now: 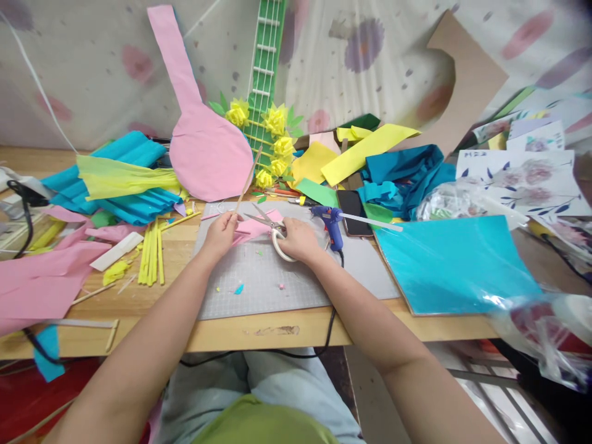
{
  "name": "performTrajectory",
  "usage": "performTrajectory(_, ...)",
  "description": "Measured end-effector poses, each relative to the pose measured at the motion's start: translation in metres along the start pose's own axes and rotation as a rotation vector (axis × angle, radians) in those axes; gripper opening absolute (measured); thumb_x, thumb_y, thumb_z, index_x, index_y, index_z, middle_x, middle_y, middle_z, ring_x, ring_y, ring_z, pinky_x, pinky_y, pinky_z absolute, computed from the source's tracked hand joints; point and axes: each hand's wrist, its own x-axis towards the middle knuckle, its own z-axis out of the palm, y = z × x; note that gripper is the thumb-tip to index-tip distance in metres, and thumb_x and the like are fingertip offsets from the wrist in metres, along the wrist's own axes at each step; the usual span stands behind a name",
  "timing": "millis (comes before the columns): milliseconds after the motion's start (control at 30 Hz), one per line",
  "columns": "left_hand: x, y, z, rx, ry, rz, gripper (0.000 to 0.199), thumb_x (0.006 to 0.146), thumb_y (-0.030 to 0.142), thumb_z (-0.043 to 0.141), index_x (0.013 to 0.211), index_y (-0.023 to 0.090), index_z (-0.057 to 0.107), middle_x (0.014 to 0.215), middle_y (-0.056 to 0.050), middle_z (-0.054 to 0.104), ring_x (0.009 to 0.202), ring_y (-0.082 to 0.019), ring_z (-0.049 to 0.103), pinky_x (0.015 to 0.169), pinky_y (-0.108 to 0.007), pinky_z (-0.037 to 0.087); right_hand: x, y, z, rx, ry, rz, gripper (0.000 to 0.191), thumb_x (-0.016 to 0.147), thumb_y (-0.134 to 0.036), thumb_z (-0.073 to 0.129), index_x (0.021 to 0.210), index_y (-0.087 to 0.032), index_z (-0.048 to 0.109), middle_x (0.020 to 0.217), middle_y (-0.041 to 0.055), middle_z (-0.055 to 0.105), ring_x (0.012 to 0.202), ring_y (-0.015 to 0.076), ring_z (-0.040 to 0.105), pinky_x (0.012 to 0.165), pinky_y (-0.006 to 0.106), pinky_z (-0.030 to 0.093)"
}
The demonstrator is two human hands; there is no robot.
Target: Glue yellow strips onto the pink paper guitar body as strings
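Left hand [222,234]: fingertips pinch slim tan stick [248,179], apparently steadying it | Right hand [300,239]: curled round white-handled metal scissors [280,245], blades parted, likely for control | Pink paper piece [259,228]: between hands, over grey gridded mat [263,290], probably shielding wooden table [272,331]

Dark phone [354,213] — floral-printed papers [518,184], far right.

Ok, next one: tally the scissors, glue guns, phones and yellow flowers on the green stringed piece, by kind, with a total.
Scissors: 1
Glue gun: 1
Phone: 1
Yellow flowers: 5
Total: 8
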Motion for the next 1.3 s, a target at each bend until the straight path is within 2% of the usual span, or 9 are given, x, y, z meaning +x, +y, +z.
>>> performTrajectory(333, -0.001, 0.002, -0.007, 0.286, -0.038, 0.011, 0.021, 0.085, 0.031, 0.034, 0.093, 0.02, 0.051, 0.084, -0.005, 0.061, 0.077, -0.02, 0.056, 0.063, -0.028, 0.038, -0.004, 0.016, -0.019, -0.058, -0.056, 0.214, 0.048, 0.071, -0.042, 0.054, 0.102, -0.005, 0.051, 0.098, 0.0205, 0.06, 0.091, 0.0292, 0.056, 0.073, 0.034, 0.04)
performTrajectory(433, -0.003, 0.009, -0.006, 0.41, -0.12, 0.018, 0.025, 0.087, 0.033, 0.03, 0.085, 0.02, 0.052, 0.081, -0.007, 0.062, 0.076, -0.021, 0.057, 0.062, -0.028, 0.036, -0.006, 0.011, -0.028, -0.001, 0.086, 0.111, 0.042, 0.073, -0.034, 0.054, 0.105, -0.007, 0.049, 0.102, 0.0173, 0.057, 0.095, 0.0262, 0.052, 0.077, 0.033, 0.038)
performTrajectory(533, -0.007, 0.018, -0.005, 0.503, -0.186, 0.046, 0.028, 0.087, 0.033, 0.03, 0.082, 0.019, 0.053, 0.079, -0.008, 0.062, 0.074, -0.022, 0.057, 0.058, -0.028, 0.033, -0.003, -0.004, -0.032, 0.041, 0.253, -0.19, 0.026, 0.085, -0.025, 0.038, 0.105, -0.015, 0.051, 0.11, 0.0118, 0.054, 0.105, 0.0215, 0.045, 0.086, 0.032, 0.032)
performTrajectory(600, -0.01, 0.022, -0.004, 0.539, -0.212, 0.09, 0.03, 0.088, 0.034, 0.029, 0.082, 0.02, 0.055, 0.079, -0.007, 0.063, 0.073, -0.021, 0.057, 0.057, -0.027, 0.031, 0.004, -0.015, -0.03, 0.003, 0.28, -0.34, 0.029, 0.089, -0.026, 0.03, 0.104, -0.017, 0.053, 0.111, 0.0099, 0.055, 0.108, 0.0211, 0.042, 0.09, 0.033, 0.026)
performTrajectory(733, -0.015, 0.026, -0.002, 0.582, -0.209, 0.209, 0.034, 0.089, 0.036, 0.028, 0.081, 0.021, 0.057, 0.078, -0.005, 0.065, 0.071, -0.019, 0.058, 0.056, -0.026, 0.029, 0.019, -0.027, -0.015, -0.091, 0.221, -0.225, 0.046, 0.093, -0.037, 0.019, 0.09, -0.017, 0.06, 0.088, 0.0098, 0.063, 0.092, 0.0213, 0.047, 0.084, 0.034, 0.025)
performTrajectory(833, -0.017, 0.027, 0.0, 0.624, -0.172, 0.291, 0.041, 0.089, 0.042, 0.027, 0.075, 0.02, 0.058, 0.071, -0.005, 0.064, 0.065, -0.018, 0.057, 0.053, -0.027, 0.025, 0.028, -0.026, -0.006, -0.086, 0.232, -0.177, 0.049, 0.092, -0.039, 0.02, 0.081, -0.017, 0.063, 0.08, 0.0082, 0.064, 0.085, 0.0196, 0.048, 0.08, 0.033, 0.024)
performTrajectory(967, -0.02, 0.027, 0.006, 0.659, 0.005, 0.327, 0.045, 0.085, 0.048, 0.034, 0.061, 0.017, 0.057, 0.06, -0.007, 0.061, 0.058, -0.017, 0.054, 0.051, -0.028, 0.021, 0.033, -0.026, -0.005, -0.063, 0.258, -0.208, 0.044, 0.091, -0.035, 0.029, 0.072, -0.018, 0.065, 0.071, 0.0046, 0.064, 0.078, 0.0166, 0.049, 0.075, 0.031, 0.022)
performTrajectory(1200, -0.024, 0.025, 0.012, 0.633, 0.224, 0.147, 0.048, 0.088, 0.037, 0.028, 0.062, 0.016, 0.062, 0.057, -0.008, 0.06, 0.051, -0.015, 0.05, 0.05, -0.029, 0.016, 0.031, -0.036, -0.006, -0.063, 0.28, -0.169, 0.043, 0.089, -0.034, 0.034, 0.068, -0.017, 0.068, 0.065, 0.0057, 0.065, 0.069, 0.0153, 0.05, 0.072, 0.031, 0.022)
performTrajectory(1300, -0.023, 0.023, 0.011, 0.613, 0.2, 0.193, 0.049, 0.087, 0.04, 0.03, 0.058, 0.016, 0.06, 0.055, -0.007, 0.058, 0.05, -0.015, 0.048, 0.05, -0.029, 0.016, 0.029, -0.038, -0.005, -0.038, 0.282, -0.146, 0.042, 0.088, -0.032, 0.035, 0.067, -0.018, 0.068, 0.064, 0.0054, 0.065, 0.067, 0.0147, 0.05, 0.071, 0.031, 0.022)
